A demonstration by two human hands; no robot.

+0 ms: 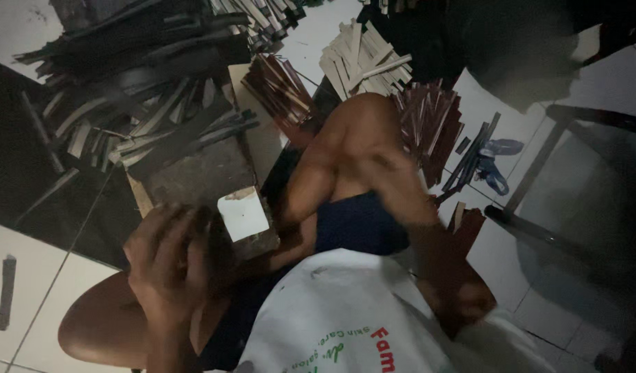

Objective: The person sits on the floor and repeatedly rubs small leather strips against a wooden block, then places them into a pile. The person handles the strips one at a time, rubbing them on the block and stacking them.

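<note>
two hands are at work low over the floor, and the light is dim. the left hand (167, 266) is curled, fingers bent over the near edge of a dark block (252, 238) that carries a pale square face on top; whether the fingers actually clamp something thin against it i cannot tell. the right hand (401, 183) is a blur beside the raised knee (359, 124), and whether it is clenched or holding anything cannot be made out.

the block sits just in front of the left hand, touching its fingertips, with a flat board (200, 173) lying beyond it on the floor. room is tight here: the person's bent legs close in on both sides of the block, and the white shirt (345, 318) fills the near edge.

further out, a big heap of dark and pale strips (145, 90) covers the floor past the board, reaching to the top edge. a fan of reddish sticks (280, 86) lies right of it, a stack of pale sticks (359, 59) behind that, and another reddish bundle (432, 121) sits just past the knee, close to the right hand. a blue sandal (494, 166) lies on the white tiles (28, 262) to the right, near a dark chair leg (539, 166). the only open floor is the tiled patch at the left.
</note>
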